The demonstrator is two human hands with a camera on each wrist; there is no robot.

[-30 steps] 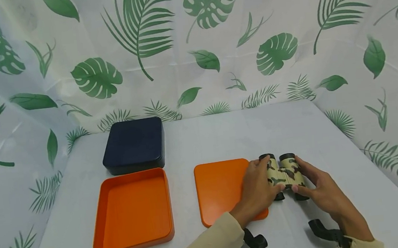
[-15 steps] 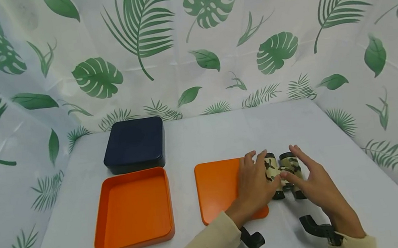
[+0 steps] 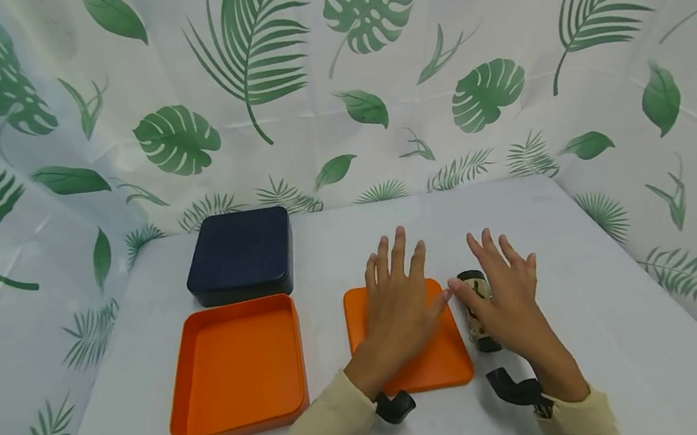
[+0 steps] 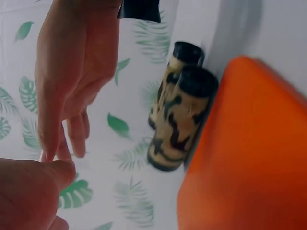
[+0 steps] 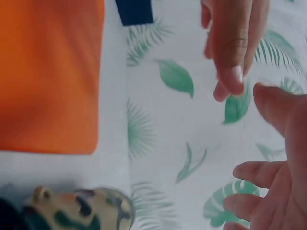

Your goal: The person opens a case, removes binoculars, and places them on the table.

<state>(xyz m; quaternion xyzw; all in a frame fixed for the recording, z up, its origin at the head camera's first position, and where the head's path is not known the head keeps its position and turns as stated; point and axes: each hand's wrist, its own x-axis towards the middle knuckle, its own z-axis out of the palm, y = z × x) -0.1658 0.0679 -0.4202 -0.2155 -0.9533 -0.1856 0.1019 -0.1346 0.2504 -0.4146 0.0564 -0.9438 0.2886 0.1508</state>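
Observation:
Camouflage binoculars point(image 3: 475, 282) with black ends lie on the white table at the right; my right hand partly covers them in the head view. Both barrels of the binoculars point(image 4: 180, 127) show in the left wrist view. My right hand point(image 3: 512, 303) is raised over them, fingers spread, holding nothing. To its left, my left hand point(image 3: 399, 311) hovers with fingers extended above a flat orange lid point(image 3: 446, 356), also holding nothing. The two thumbs come close together. The lid lies flat beside the binoculars.
An open orange box point(image 3: 237, 371) stands at the left of the table. Behind it is a closed dark navy box point(image 3: 240, 253). A white cloth with green leaves point(image 3: 297, 95) hangs around the back and sides. Black wrist mounts point(image 3: 396, 407) sit at both wrists.
Both hands have let go of the binoculars and lifted. The left hand has moved left over the orange lid; the right hand has shifted left, too. The binoculars stay on the table.

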